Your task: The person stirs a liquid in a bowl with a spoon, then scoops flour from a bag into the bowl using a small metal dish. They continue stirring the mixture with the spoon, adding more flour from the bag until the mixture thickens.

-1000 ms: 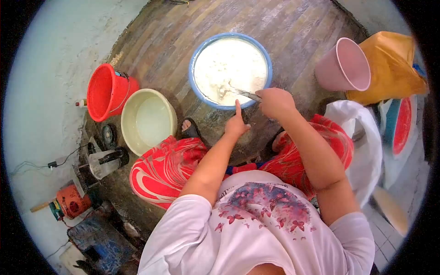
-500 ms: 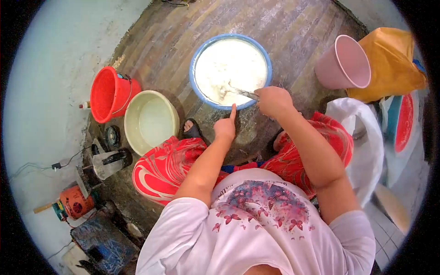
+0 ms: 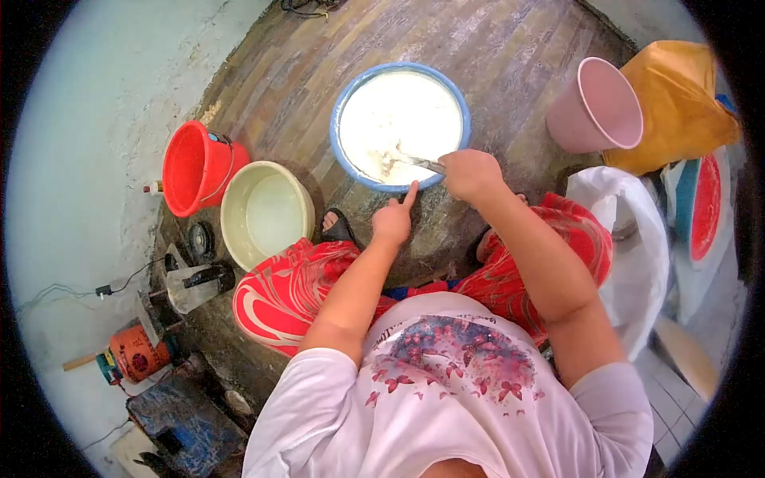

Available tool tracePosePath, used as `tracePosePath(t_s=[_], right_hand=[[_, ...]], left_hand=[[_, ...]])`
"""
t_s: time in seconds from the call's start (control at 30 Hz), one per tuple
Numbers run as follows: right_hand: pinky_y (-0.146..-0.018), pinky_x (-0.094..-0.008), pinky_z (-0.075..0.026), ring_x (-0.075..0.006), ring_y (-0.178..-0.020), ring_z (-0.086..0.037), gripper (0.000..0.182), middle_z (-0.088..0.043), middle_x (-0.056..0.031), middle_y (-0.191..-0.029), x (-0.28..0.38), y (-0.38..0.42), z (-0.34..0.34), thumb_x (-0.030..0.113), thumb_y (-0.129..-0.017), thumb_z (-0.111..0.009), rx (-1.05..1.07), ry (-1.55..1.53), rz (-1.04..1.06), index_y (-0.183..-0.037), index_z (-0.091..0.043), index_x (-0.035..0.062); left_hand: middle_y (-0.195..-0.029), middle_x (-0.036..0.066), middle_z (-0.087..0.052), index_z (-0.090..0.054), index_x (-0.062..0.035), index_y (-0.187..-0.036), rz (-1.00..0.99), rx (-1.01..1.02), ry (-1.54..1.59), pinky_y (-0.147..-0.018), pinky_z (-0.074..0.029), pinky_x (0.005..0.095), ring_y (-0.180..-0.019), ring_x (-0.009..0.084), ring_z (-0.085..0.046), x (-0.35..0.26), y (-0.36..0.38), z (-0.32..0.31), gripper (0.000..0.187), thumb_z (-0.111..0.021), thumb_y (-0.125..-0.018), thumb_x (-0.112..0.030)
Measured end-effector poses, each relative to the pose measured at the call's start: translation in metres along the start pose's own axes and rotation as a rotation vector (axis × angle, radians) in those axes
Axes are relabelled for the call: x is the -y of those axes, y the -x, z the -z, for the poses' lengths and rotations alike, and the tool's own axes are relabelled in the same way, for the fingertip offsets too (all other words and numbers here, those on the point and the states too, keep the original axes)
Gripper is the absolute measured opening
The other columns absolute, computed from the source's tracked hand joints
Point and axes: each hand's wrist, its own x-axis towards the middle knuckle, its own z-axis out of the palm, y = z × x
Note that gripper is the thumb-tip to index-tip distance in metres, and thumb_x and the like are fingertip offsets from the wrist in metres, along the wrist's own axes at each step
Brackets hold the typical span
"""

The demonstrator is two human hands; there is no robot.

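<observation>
our right hand (image 3: 470, 174) is clamped on the spoon (image 3: 410, 161), whose long axis runs leftward from the fist into the white batter of the blue basin (image 3: 344, 100). our left hand (image 3: 393, 219) holds nothing, its index finger out and touching the basin's near rim.

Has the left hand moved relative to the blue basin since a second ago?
Yes. The left hand has pulled back slightly from the blue basin rim toward the body; its forefinger now just reaches the rim.
</observation>
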Motion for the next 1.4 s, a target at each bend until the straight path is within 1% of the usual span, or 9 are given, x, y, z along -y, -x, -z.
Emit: tracePosePath(t_s=[0.37,0.6,0.73,0.83,0.93,1.0,1.1,1.13,1.4], right_hand=[[-0.066,-0.0364,-0.050,-0.0267,-0.078,-0.062,0.018,-0.063,-0.0138,-0.083,0.002,-0.001,0.000,0.011,-0.071,-0.052,0.009,0.017,-0.005,-0.081,-0.065,0.0042],[-0.065,-0.0363,-0.050,-0.0271,-0.078,-0.062,0.018,-0.063,-0.0147,-0.084,0.000,-0.004,-0.005,0.011,-0.071,-0.052,-0.004,0.002,-0.020,-0.082,-0.065,0.0041],[-0.066,-0.0361,-0.050,-0.0271,-0.079,-0.062,0.019,-0.063,-0.0150,-0.085,0.001,-0.004,-0.003,0.010,-0.071,-0.052,0.029,0.018,-0.022,-0.083,-0.065,0.0039],[-0.066,-0.0361,-0.050,-0.0269,-0.080,-0.062,0.018,-0.063,-0.0150,-0.085,0.003,-0.002,-0.001,0.010,-0.071,-0.052,0.038,0.008,-0.032,-0.083,-0.065,0.0040],[-0.067,-0.0361,-0.049,-0.0268,-0.080,-0.062,0.019,-0.063,-0.0147,-0.085,0.004,-0.002,-0.001,0.010,-0.072,-0.051,0.032,0.011,-0.043,-0.083,-0.065,0.0041],[-0.067,-0.0361,-0.049,-0.0268,-0.080,-0.062,0.019,-0.063,-0.0144,-0.085,0.004,-0.002,-0.002,0.011,-0.072,-0.051,0.023,0.004,-0.032,-0.083,-0.065,0.0043],[-0.067,-0.0363,-0.049,-0.0269,-0.080,-0.062,0.019,-0.063,-0.0140,-0.084,0.004,-0.002,-0.002,0.010,-0.073,-0.050,0.016,0.013,-0.022,-0.082,-0.065,0.0044],[-0.067,-0.0364,-0.049,-0.0270,-0.080,-0.062,0.019,-0.063,-0.0138,-0.084,0.005,-0.002,-0.002,0.010,-0.073,-0.050,0.018,0.015,-0.028,-0.082,-0.065,0.0043],[-0.067,-0.0368,-0.049,-0.0271,-0.080,-0.062,0.019,-0.063,-0.0141,-0.083,0.003,-0.001,-0.005,0.011,-0.073,-0.049,0.006,0.012,-0.012,-0.081,-0.066,0.0051]], left_hand=[[-0.087,0.015,-0.063,0.008,-0.0317,-0.136,0.079,0.044,-0.111,-0.060,-0.049,0.0388,-0.073,0.0268,-0.062,0.035,-0.020,0.000,0.079,-0.043,-0.080,-0.006],[-0.099,0.020,-0.059,0.014,-0.0288,-0.134,0.059,0.176,0.305,-0.072,-0.046,0.0425,-0.087,0.0343,-0.058,0.015,-0.024,-0.002,0.109,-0.071,-0.066,-0.023],[-0.100,0.020,-0.058,0.020,-0.0288,-0.132,0.079,0.264,0.228,-0.073,-0.046,0.0414,-0.088,0.0328,-0.058,0.009,-0.004,0.016,0.110,-0.069,-0.068,-0.020],[-0.098,0.020,-0.059,-0.002,-0.0254,-0.137,0.064,0.246,0.201,-0.074,-0.046,0.0397,-0.087,0.0311,-0.059,0.019,0.002,0.001,0.096,-0.068,-0.068,-0.018],[-0.103,0.015,-0.058,-0.035,-0.0164,-0.130,0.019,0.028,0.656,-0.077,-0.045,0.0377,-0.095,0.0248,-0.057,0.038,-0.009,-0.039,0.065,-0.065,-0.072,-0.019],[-0.121,0.013,-0.047,-0.053,-0.0075,-0.114,0.399,0.111,1.854,-0.090,-0.036,0.0421,-0.117,0.0229,-0.039,0.037,-0.001,-0.031,0.043,-0.051,-0.082,-0.035],[-0.135,0.012,-0.027,-0.051,-0.0050,-0.116,0.533,0.160,2.368,-0.098,-0.020,0.0493,-0.129,0.0257,-0.013,0.038,0.005,-0.017,0.059,-0.030,-0.086,-0.052],[-0.141,0.012,-0.012,-0.049,-0.0035,-0.117,0.444,0.180,2.437,-0.100,-0.007,0.0524,-0.130,0.0299,0.002,0.042,0.001,-0.026,0.074,-0.015,-0.084,-0.060],[-0.143,0.008,0.005,-0.017,-0.0051,-0.135,0.568,0.093,2.656,-0.101,0.006,0.0530,-0.130,0.0266,0.015,0.036,-0.018,-0.027,0.085,-0.009,-0.078,-0.068]])
